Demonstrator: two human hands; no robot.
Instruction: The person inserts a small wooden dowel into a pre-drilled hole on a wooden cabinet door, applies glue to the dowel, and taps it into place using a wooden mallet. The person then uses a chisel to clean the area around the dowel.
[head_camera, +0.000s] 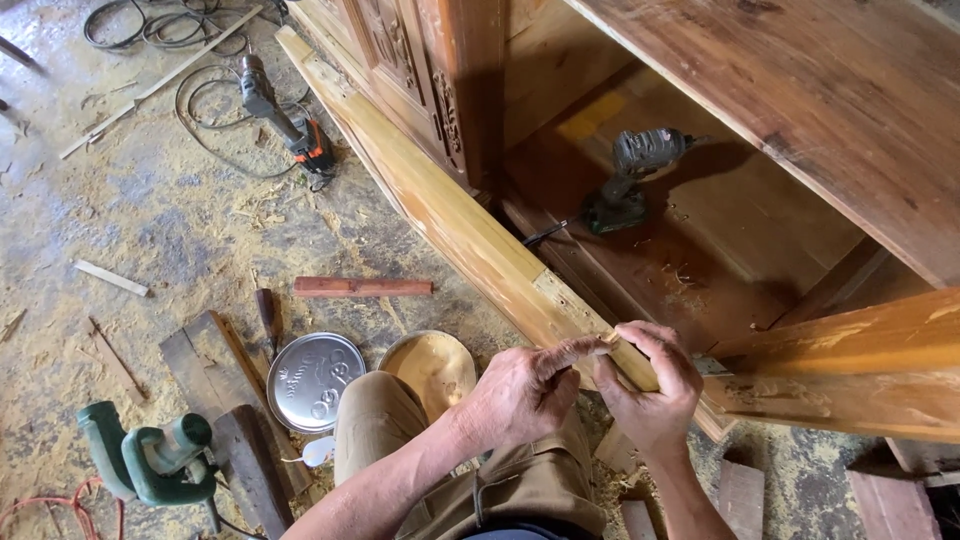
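Both hands, left hand (525, 390) and right hand (650, 385), pinch the end of the yellowish base rail (450, 215), cordless drill (635, 180) lying just beyond inside the cabinet (820, 90).

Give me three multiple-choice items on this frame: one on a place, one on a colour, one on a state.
1. Where does the cordless drill lie?
A. inside the open wooden cabinet
B. on the round metal lid
C. on the person's knee

2. What colour is the power tool at lower left?
A. red
B. green
C. yellow

3. What are the left hand and right hand doing?
A. resting apart on the floor
B. both gripping the drill
C. pinching a small wooden piece together at the cabinet's edge

Answers: 1 A, it rests on the cabinet's inner floor; 2 B, its body is green; 3 C, the fingertips of both meet on the piece.
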